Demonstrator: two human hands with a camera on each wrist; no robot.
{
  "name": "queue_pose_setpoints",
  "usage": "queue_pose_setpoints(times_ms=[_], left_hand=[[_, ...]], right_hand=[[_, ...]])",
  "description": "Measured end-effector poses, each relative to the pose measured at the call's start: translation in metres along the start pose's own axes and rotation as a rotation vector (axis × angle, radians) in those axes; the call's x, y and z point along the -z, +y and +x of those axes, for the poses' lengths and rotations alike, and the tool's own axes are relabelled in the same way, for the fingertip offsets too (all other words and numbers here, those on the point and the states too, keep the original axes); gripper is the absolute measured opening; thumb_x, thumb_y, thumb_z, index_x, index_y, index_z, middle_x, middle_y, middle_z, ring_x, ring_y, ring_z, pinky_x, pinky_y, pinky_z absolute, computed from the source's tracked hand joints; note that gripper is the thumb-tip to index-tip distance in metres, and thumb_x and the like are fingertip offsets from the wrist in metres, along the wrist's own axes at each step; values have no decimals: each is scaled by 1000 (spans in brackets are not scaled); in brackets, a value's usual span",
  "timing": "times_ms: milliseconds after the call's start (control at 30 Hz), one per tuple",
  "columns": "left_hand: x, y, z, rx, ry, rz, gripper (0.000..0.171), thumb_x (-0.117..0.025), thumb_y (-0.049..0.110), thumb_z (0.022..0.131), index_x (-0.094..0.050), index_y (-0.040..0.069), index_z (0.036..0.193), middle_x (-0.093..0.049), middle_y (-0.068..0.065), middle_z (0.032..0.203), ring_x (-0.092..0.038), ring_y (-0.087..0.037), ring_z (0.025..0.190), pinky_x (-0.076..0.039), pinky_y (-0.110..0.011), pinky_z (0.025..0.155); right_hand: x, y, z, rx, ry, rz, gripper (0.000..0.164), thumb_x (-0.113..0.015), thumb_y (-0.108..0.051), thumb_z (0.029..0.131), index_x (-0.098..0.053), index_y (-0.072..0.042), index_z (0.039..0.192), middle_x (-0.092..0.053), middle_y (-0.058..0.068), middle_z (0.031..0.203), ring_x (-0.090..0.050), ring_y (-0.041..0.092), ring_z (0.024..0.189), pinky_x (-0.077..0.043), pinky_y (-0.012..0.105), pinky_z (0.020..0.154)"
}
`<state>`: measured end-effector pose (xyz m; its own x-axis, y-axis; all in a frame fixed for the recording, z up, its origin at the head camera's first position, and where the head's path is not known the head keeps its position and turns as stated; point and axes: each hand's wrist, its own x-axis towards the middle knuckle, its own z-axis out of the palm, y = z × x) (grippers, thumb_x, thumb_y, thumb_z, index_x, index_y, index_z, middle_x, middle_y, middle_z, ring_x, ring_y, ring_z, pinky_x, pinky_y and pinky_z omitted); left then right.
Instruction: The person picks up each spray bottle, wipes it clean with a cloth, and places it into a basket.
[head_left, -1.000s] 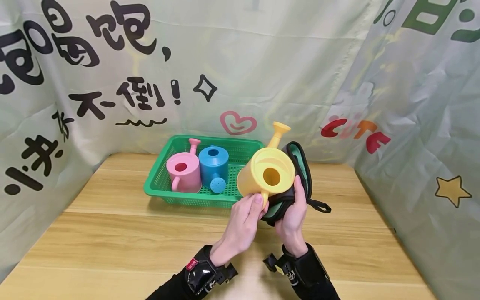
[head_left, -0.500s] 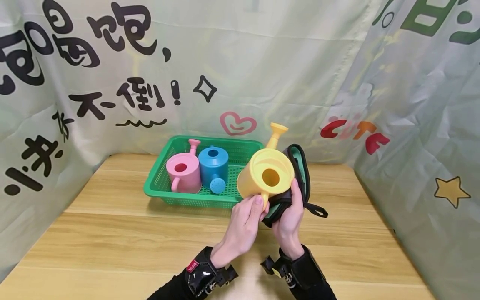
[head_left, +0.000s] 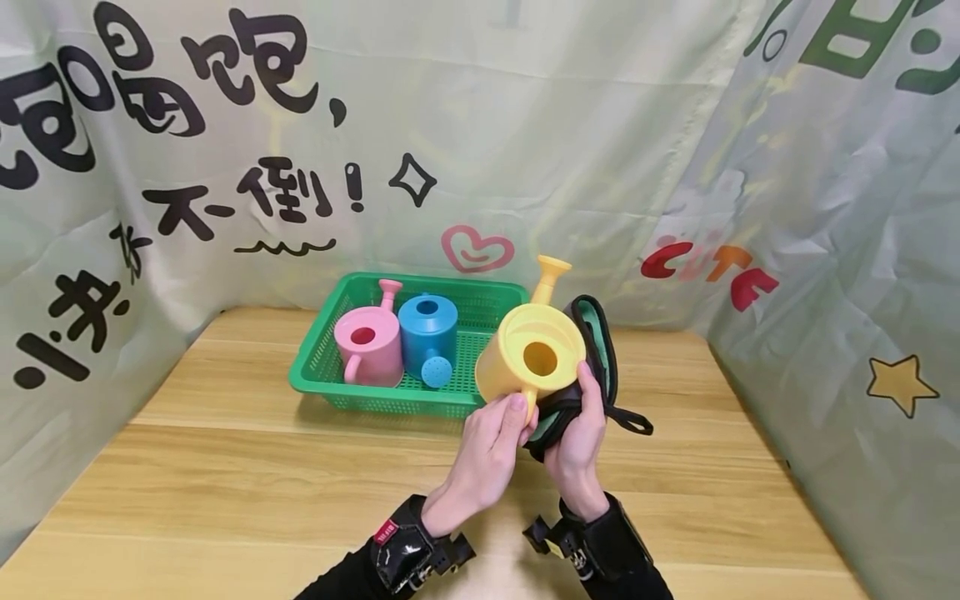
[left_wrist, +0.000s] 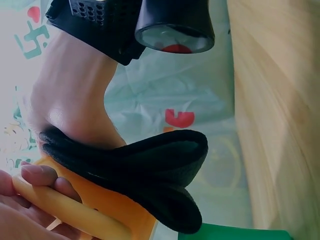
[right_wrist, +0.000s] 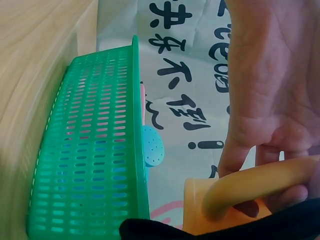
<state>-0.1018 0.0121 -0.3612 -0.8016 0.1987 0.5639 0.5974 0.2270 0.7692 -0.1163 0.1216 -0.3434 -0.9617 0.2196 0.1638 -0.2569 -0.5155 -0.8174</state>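
Observation:
In the head view, my left hand [head_left: 483, 454] grips the handle of a yellow watering can [head_left: 517, 342], holding it up in front of the basket's right end. Behind and to the can's right is a folded black fabric pad [head_left: 597, 333] with green lining and a loop strap. My right hand [head_left: 579, 437] holds this pad against the can's side. The left wrist view shows the folded pad [left_wrist: 150, 165] pressed along the can, and left-hand fingers curled round the handle [left_wrist: 75, 212]. From the right wrist, the same handle [right_wrist: 260, 182] appears in the left fingers.
A green plastic basket [head_left: 405, 400] stands on the wooden table [head_left: 300, 500]. In its left part are a pink watering can [head_left: 375, 350] and a blue watering can [head_left: 427, 325], side by side. A printed curtain [head_left: 585, 125] surrounds the back and sides.
The yellow watering can has sunk slightly, its spout moving down and left. The right hand and black pad have shifted a little left and down with it. The basket's cans have not moved.

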Motion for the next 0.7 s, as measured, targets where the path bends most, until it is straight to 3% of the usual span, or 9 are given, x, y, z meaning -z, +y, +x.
queue_pose_setpoints(times_ms=[367,433,533,600,700], left_hand=[[-1,-2,0,1,1,-8,38,-34,14,110,-55,12,78,-49,1,66,-41,-1,64,-35,-15,63],[-1,-3,1,-5,7,-5,37,-34,13,110,-55,12,79,-49,0,66,-42,-1,64,-35,-15,62],[-2,-4,1,-14,9,16,37,-35,13,110,-55,12,79,-49,0,66,-43,-2,65,-36,-16,63],[-3,-4,1,-18,4,37,37,-35,13,110,-55,13,78,-50,1,67,-44,-3,66,-37,-16,64],[-4,-3,1,-29,-4,70,38,-35,13,110,-55,14,77,-50,2,67,-45,-4,67,-39,-17,66]], right_hand=[[0,3,-1,12,20,-2,43,-23,-38,111,-51,-12,132,-59,-1,121,-54,15,105,-48,23,93],[-1,3,-3,19,15,5,43,-23,-38,111,-51,-13,132,-60,-1,119,-55,14,100,-49,22,87],[-3,4,-5,9,7,25,44,-23,-41,110,-54,-13,126,-62,-1,99,-57,9,73,-50,22,61],[-4,5,-6,3,4,43,44,-23,-42,110,-55,-13,120,-60,-2,85,-51,8,56,-45,22,47],[-6,5,-7,-2,11,64,44,-23,-43,110,-55,-13,114,-55,-3,75,-43,7,44,-38,22,37]])
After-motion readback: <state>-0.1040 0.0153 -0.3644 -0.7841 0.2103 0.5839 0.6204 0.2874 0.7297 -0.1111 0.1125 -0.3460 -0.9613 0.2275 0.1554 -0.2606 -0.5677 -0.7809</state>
